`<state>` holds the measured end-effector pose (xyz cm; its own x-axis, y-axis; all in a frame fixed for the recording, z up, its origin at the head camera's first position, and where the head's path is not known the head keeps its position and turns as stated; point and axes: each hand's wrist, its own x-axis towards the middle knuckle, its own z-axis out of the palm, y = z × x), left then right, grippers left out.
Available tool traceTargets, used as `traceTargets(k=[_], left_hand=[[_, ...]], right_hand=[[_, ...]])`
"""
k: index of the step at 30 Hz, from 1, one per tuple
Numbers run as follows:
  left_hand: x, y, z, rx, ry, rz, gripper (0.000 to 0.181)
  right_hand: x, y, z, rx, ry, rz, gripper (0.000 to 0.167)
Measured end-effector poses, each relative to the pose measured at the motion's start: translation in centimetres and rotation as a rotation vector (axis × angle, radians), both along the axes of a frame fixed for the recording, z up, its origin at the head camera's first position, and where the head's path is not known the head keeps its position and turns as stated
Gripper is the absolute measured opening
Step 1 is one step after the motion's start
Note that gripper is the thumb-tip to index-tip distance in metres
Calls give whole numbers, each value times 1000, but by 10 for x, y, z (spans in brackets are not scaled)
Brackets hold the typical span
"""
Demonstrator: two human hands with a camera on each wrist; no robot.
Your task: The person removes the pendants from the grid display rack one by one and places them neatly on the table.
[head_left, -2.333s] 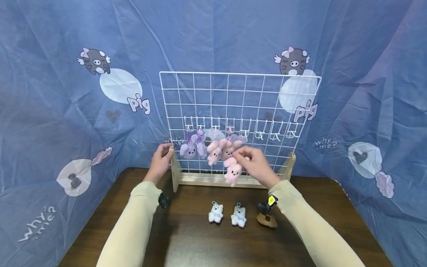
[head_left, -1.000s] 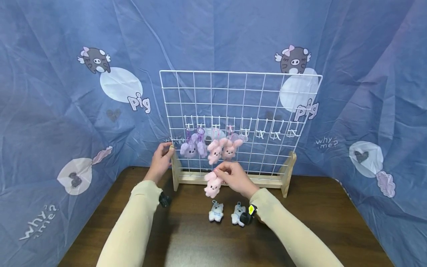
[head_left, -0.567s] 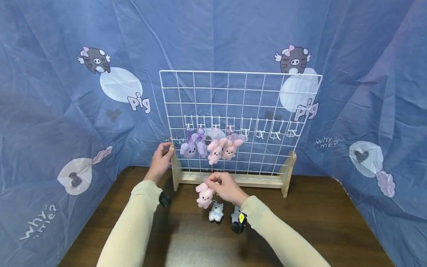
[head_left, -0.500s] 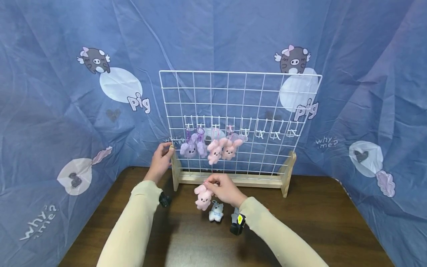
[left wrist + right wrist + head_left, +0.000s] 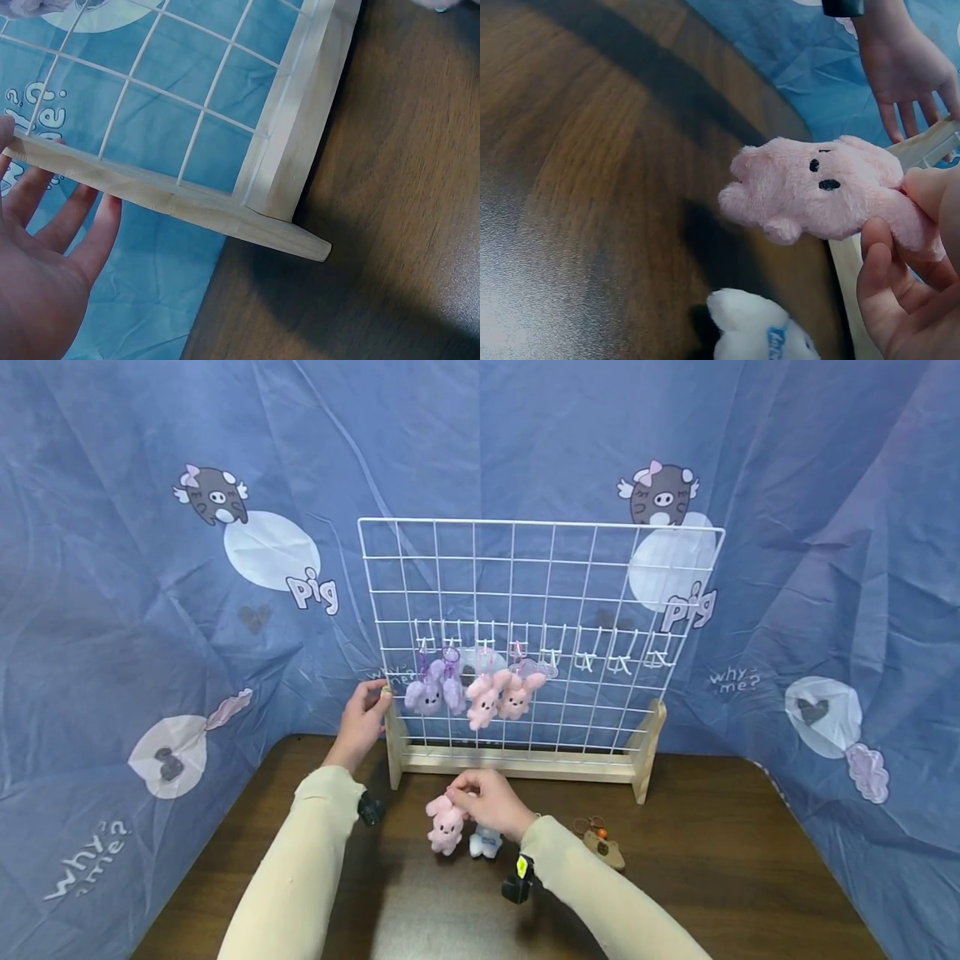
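My right hand (image 5: 491, 802) pinches a pink plush bunny keychain (image 5: 446, 828) by its ear end, low over the table in front of the rack. The right wrist view shows the bunny's face (image 5: 821, 176) between thumb and curled fingers. Just beside it, partly behind the hand, lies a white plush keychain (image 5: 486, 843) with a blue bow. My left hand (image 5: 360, 727) grips the left wooden upright (image 5: 394, 752) of a white wire grid rack. In the left wrist view its fingers (image 5: 105, 232) sit behind the wood, with the thumb in front.
Purple plush bunnies (image 5: 427, 695) and two pink plush bunnies (image 5: 484, 703) hang from hooks at the grid's left and middle. Bare white hooks (image 5: 619, 665) continue rightward. A brown charm (image 5: 609, 853) with an orange bead lies right of the right sleeve.
My right hand has carried the pink bunny down and left, from in front of the hooks to just above the table. The left hand stays on the upright.
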<state>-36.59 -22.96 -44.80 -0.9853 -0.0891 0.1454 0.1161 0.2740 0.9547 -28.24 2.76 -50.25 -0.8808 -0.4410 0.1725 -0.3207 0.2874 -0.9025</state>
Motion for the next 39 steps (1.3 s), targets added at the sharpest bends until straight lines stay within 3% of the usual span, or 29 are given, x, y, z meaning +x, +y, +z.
traceTargets(k=[16,25,39], left_hand=[[2,1,2,3,-7,7,44],[2,0,1,-2,-1,11,43],[1,0,2,-3,5,3,43]], right_hand=[[0,-12,-7,187,91,14,10],[-2,-13,-12,273,223,20,5],[-4,-17,-16,294,205,35,14]])
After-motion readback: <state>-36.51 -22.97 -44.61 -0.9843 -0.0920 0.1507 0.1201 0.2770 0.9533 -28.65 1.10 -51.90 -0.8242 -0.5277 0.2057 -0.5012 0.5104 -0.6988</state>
